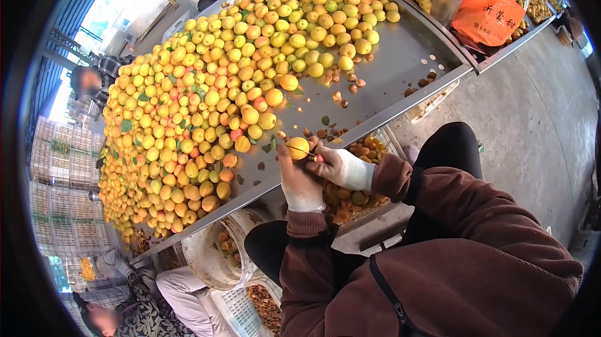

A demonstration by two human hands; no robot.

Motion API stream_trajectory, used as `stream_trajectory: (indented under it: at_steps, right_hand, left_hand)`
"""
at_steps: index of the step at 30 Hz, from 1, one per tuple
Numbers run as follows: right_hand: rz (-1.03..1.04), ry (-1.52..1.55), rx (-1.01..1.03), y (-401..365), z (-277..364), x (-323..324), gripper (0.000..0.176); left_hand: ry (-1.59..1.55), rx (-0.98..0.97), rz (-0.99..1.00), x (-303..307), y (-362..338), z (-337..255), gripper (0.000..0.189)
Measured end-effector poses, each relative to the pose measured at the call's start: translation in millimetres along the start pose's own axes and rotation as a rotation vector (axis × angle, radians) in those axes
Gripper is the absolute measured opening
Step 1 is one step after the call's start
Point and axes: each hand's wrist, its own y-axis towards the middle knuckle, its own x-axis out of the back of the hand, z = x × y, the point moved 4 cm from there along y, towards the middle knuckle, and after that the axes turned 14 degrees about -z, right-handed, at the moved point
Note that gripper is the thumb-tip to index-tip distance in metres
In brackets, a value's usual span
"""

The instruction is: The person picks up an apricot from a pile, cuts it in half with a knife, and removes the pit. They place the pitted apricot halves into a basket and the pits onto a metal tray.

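Observation:
My left hand [298, 182], in a whitish glove, is closed around a yellow apricot [297, 147] near the table's front edge. Just to its right, my gloved right hand [341, 167] grips a small knife [318, 158]; a bit of reddish handle shows, and a thin dark blade lies against the fruit. Most of the handle is hidden by the fingers. Beyond both hands, a large heap of apricots [206, 96] covers much of the metal table [400, 55]. Dark scraps and leaves lie close to my left hand.
Below the table edge are a crate of cut fruit [369, 149], a white bucket [210, 252] and a basket of scraps [241, 312]. An orange bag [488, 15] and a blue-lidded jar [446, 2] stand at the upper right. Other people sit around the table.

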Motion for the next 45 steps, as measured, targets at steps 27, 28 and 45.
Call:
stream_trajectory:
  at_steps: [27,28,45]
  right_hand:
    - [-0.224,0.061,-0.293,19,40,41,0.041]
    - [-0.267,-0.041,-0.214,19,42,42,0.038]
    - [-0.259,0.137,-0.081,15,36,32,0.022]
  left_hand:
    - [0.371,-0.305,-0.027,9,9,24,0.031]
    - [0.373,-0.307,-0.024,8,9,24,0.031]
    - [0.305,0.230,-0.172,3,-19,24,0.046]
